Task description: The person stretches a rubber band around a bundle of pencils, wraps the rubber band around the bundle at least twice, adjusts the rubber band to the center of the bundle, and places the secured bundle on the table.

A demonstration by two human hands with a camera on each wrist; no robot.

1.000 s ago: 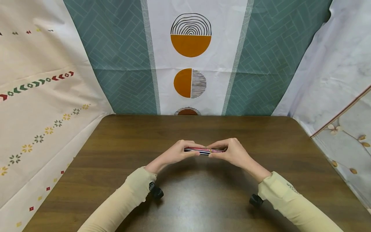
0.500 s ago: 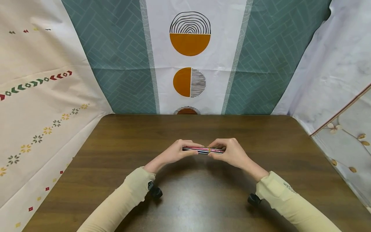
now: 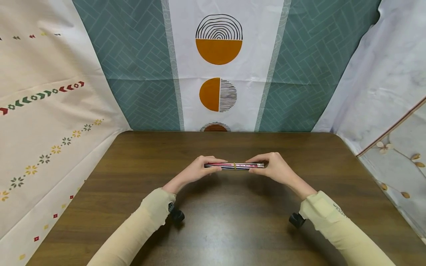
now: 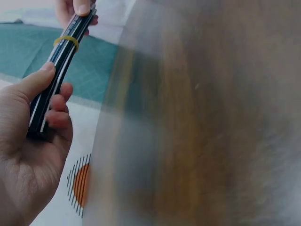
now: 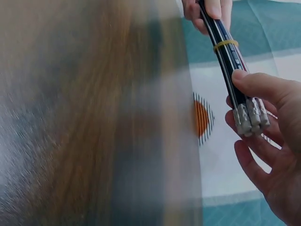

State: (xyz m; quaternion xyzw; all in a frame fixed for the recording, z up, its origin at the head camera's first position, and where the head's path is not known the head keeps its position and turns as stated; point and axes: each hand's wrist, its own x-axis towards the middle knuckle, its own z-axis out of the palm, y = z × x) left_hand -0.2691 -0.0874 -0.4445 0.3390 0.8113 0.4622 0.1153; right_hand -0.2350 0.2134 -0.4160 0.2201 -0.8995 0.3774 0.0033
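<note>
A bundle of dark striped pencils (image 3: 226,166), with some pink showing on top, is held level above the table between both hands. Around its middle runs a yellow rubber band (image 5: 225,44). My left hand (image 3: 195,170) grips the left end, thumb along the near side and fingers curled behind. At the other end, my right hand (image 3: 277,169) pinches the bundle between thumb and fingers, just short of the metal-capped eraser ends (image 5: 251,117). The rubber band sits in the gap between the hands, touched by neither.
Beneath the hands lies a brown wooden table (image 3: 213,236). A green and white curtain (image 3: 143,66) with orange circles hangs behind its far edge. Patterned cloth (image 3: 50,122) hangs on the left, and pale floral cloth (image 3: 382,92) on the right.
The hands have moved apart and slightly up in the head view. My right hand has slid toward the right end, so more of the pencils and their eraser ends show.
</note>
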